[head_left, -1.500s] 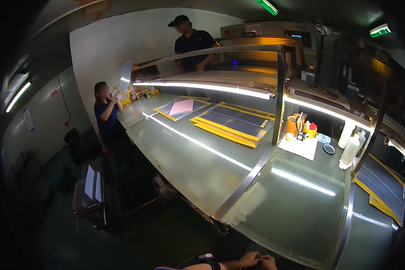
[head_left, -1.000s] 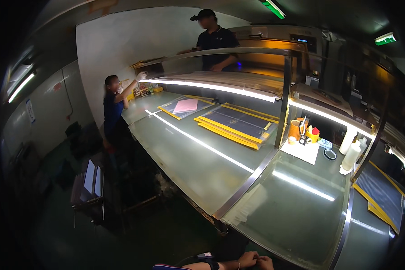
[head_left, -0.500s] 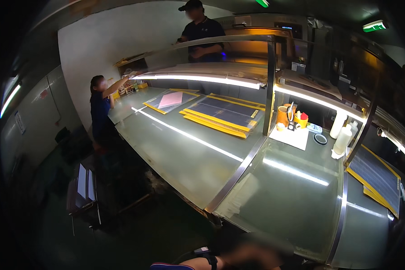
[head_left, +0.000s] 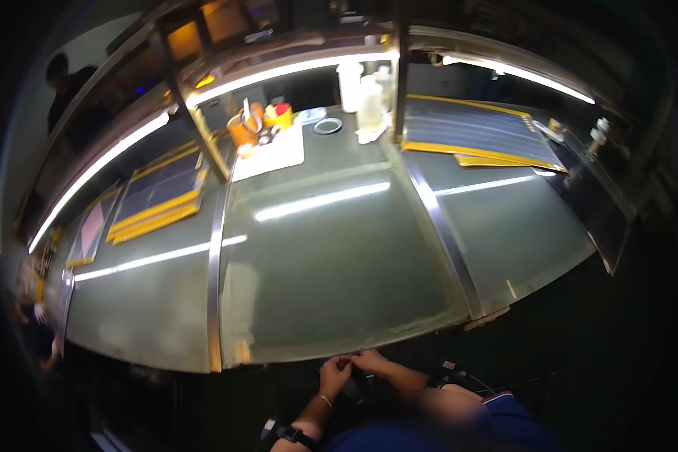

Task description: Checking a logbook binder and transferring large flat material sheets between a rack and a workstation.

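Observation:
Close together in front of the near edge of the glass-topped table (head_left: 339,279) are my two hands. My left hand (head_left: 334,374) has its fingers curled in, with the fingertips meeting those of my right hand (head_left: 371,362). The right fingers are also bent into a pinch. A small dark item seems to be between or just below them, too dim and blurred to name. Both forearms come up from the lower edge, a dark band around the left one.
Metal strips divide the tabletop. Yellow-edged dark panels (head_left: 158,188) lie at left, and similar ones (head_left: 474,132) at right. A white sheet (head_left: 275,158), orange containers (head_left: 242,129), a tape roll (head_left: 328,126) and white bottles (head_left: 370,105) stand at the back, under lit tubes and posts.
The view has swung right, so the table's middle now faces me and the co-workers sit at the far left rim. Both my hands have come into view, held together.

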Demonstrator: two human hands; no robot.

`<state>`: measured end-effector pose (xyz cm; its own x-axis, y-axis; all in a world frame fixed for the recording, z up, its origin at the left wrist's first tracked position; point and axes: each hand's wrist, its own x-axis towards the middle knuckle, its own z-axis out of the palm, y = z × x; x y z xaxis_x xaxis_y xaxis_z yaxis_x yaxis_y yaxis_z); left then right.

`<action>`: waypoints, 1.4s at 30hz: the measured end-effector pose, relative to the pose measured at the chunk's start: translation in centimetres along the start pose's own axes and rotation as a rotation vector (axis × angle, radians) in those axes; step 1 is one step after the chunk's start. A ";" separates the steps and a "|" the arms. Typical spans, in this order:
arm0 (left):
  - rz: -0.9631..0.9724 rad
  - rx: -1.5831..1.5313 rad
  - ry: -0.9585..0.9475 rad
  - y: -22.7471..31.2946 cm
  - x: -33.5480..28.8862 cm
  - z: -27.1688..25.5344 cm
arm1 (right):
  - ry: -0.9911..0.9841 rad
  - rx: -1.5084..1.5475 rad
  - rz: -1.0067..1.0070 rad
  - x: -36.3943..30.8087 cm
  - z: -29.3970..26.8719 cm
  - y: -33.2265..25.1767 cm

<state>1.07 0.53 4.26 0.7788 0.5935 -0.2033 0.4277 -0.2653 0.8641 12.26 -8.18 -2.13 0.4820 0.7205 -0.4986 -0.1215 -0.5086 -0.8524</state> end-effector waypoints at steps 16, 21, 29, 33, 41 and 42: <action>-0.051 0.184 -0.115 -0.7 -2.4 -0.4 | 0.072 -0.069 0.138 -3.9 1.1 -0.9; -0.064 0.153 -0.104 -0.2 -2.5 -0.4 | 0.047 -0.012 0.159 -4.4 0.5 -1.8; -0.061 0.086 -0.090 -0.1 -1.9 -0.4 | 0.018 0.052 0.116 -3.1 0.3 -0.2; -0.090 0.132 -0.151 0.0 -1.9 -0.4 | 0.010 0.059 0.151 -2.5 0.2 0.6; -0.018 0.193 -0.192 -2.3 -2.2 0.2 | -0.011 0.030 0.154 -4.1 0.6 -1.2; -0.016 0.193 -0.188 -1.9 -2.3 0.2 | -0.011 0.028 0.150 -4.0 0.6 -0.9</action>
<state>-1.48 -0.46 3.00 0.8351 0.4519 -0.3137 0.5061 -0.4080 0.7598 9.96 -10.31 0.57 0.4471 0.6429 -0.6219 -0.2153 -0.5974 -0.7725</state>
